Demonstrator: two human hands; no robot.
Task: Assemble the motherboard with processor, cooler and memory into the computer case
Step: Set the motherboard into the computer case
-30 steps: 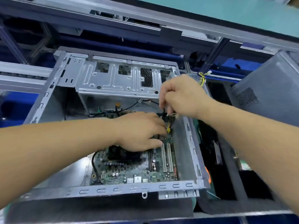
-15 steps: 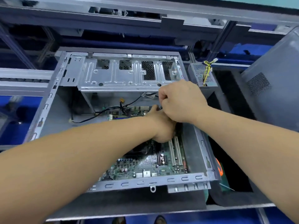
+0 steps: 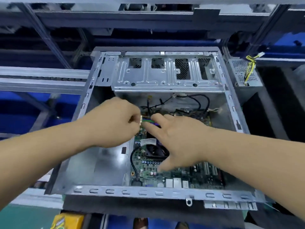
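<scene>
Head view looks down into an open metal computer case [image 3: 165, 193] lying on its side on the bench. Inside it the left hand [image 3: 112, 124] has its fingers curled, and the fingertips pinch what looks like the pale end clip of a memory stick [image 3: 149, 120], whose green and purple edge runs rightward from the hand; motion blur keeps the exact grip from being clear. The right hand [image 3: 179, 139] is spread loose, fingers straight, with the forefinger reaching to the other end of that memory stick and the thumb hanging down over the lower part of the motherboard [image 3: 178, 174]. Whether the forefinger actually presses the stick I cannot tell. Between and below the two hands sits the black cooler [image 3: 156, 151], mounted on the motherboard, which lies flat on the case floor toward its right side. A black cable [image 3: 132, 161] curves along the board's left edge. Beyond the hands, thin black wires [image 3: 200, 100] loop under the silver drive cage [image 3: 165, 75] at the far end of the case. A grey power supply [image 3: 244, 75] with yellow leads stands just outside the case's far right corner.
</scene>
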